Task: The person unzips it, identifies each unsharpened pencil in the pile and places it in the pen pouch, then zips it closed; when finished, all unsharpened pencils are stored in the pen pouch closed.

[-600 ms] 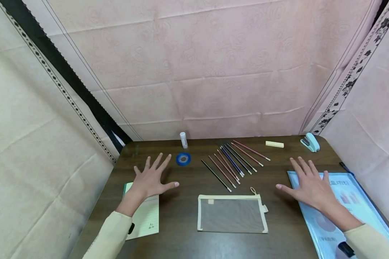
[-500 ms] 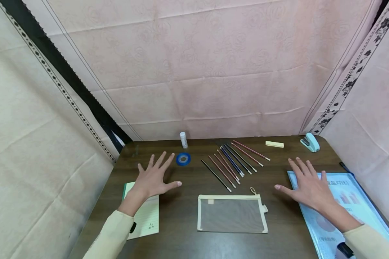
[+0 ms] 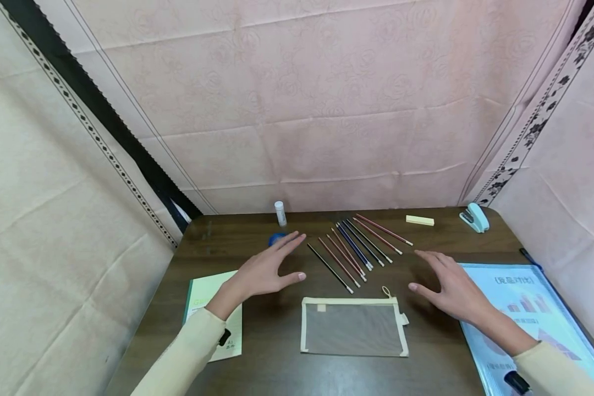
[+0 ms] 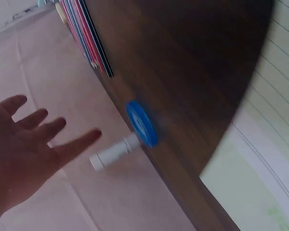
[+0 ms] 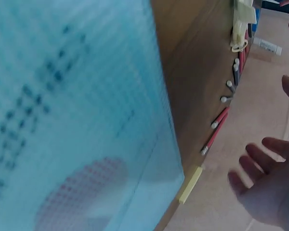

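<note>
My left hand (image 3: 259, 273) hovers with fingers extended over the left middle of the table, holding nothing. Its fingertips partly hide a roll of blue tape (image 3: 275, 238), which shows whole in the left wrist view. My right hand (image 3: 452, 290), also holding nothing, hangs above the table beside a blue folder (image 3: 529, 308). Between the hands, several pencils (image 3: 347, 254) with white ends lie spread in a slanted row. In front of them lies a flat mesh zip pouch (image 3: 355, 328) with white edging.
A notebook (image 3: 232, 335) lies under the left forearm. Along the back stand or lie a glue stick (image 3: 280, 214), a pale yellow block (image 3: 419, 220) and a mint stapler (image 3: 474, 218). Pale cloth (image 3: 297, 110) hangs behind the table (image 3: 336, 377) and at both sides.
Both hands have moved inward, the left to the right and the right to the left. The left fingers now cover part of the tape. The objects on the table stay in place.
</note>
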{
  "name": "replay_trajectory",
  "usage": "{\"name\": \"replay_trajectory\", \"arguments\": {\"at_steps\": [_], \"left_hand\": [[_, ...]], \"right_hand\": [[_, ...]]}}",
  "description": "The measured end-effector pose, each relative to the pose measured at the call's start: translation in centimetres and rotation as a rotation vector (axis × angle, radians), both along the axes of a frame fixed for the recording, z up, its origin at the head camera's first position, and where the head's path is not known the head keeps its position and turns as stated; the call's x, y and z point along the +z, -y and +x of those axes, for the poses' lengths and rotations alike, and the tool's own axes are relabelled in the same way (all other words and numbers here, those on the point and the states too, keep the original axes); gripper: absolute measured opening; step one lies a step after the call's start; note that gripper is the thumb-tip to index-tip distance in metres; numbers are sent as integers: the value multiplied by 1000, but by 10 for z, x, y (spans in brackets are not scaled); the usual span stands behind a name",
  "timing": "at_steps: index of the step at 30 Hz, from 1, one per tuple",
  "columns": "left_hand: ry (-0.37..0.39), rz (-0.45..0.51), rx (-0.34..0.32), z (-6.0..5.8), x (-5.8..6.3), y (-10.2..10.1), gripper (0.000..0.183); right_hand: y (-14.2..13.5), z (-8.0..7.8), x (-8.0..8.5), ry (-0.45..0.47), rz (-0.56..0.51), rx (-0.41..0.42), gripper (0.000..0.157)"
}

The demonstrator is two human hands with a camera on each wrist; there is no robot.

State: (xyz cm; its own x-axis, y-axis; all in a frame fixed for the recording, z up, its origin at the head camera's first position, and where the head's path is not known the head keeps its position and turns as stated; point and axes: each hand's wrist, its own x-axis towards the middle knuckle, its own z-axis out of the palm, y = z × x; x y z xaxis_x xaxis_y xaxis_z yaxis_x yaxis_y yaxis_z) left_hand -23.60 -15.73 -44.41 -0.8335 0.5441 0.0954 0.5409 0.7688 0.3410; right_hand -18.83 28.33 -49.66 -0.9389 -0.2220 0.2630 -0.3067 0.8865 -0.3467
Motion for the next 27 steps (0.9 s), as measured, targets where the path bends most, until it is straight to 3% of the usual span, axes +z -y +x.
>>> {"name": "replay_trajectory", "arguments": {"at_steps": [6, 15, 21, 27], "left_hand": [[109, 61, -139, -3, 3, -31, 70], [81, 37, -321, -22, 0, -109, 57], [164, 62, -448, -39, -19, -146, 47], [194, -30, -492, -47, -32, -172, 32]], "right_hand": [[15, -2, -2, 154, -112, 53, 70], [24, -6, -5, 342, -303, 92, 52], [27, -7, -2, 491, -386, 107, 38], [32, -9, -4, 654, -498, 83, 36]]}}
